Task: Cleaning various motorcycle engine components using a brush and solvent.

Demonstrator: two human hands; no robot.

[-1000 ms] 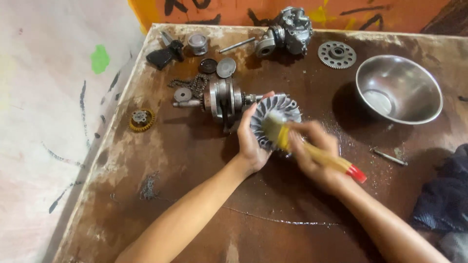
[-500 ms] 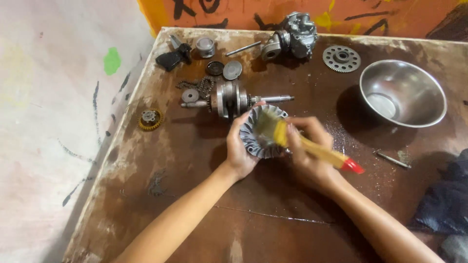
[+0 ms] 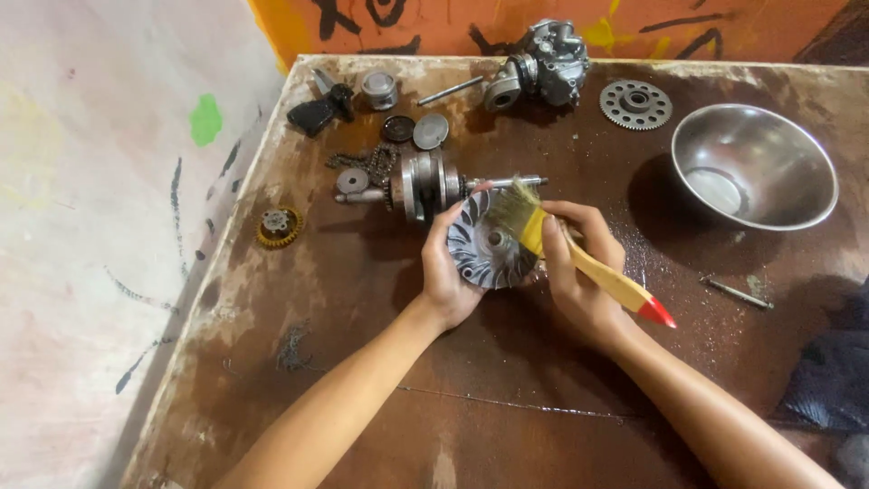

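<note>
Finned disc (image 3: 489, 249), round and grey metal, sits tilted just above the middle of the brown worktop (image 3: 380, 380), clamped at its left rim by the left hand (image 3: 450, 272). The right hand (image 3: 579, 272) is closed around a brush (image 3: 579, 258) with a yellow handle and red tip; its pale bristles lie on the upper right of the disc. The two hands are close together, one on each side of the disc.

Just behind the disc lies a crankshaft (image 3: 425, 186), with a short chain (image 3: 362, 163) and a small washer (image 3: 351, 181) to its left. A yellow gear (image 3: 277, 226) rests near the left edge. At the back are a black part (image 3: 317, 110), a piston (image 3: 378, 89), two round caps (image 3: 416, 129), a carburettor (image 3: 543, 65) and a flat sprocket (image 3: 635, 103). A steel bowl (image 3: 769, 145) stands at the right, with a bolt (image 3: 735, 292) lying in front of it. Dark cloth (image 3: 833, 380) lies at the right edge. An orange wall (image 3: 724, 23) with black and yellow paint marks runs behind the worktop; on the left a pale wall (image 3: 90, 181) carries a green patch.
</note>
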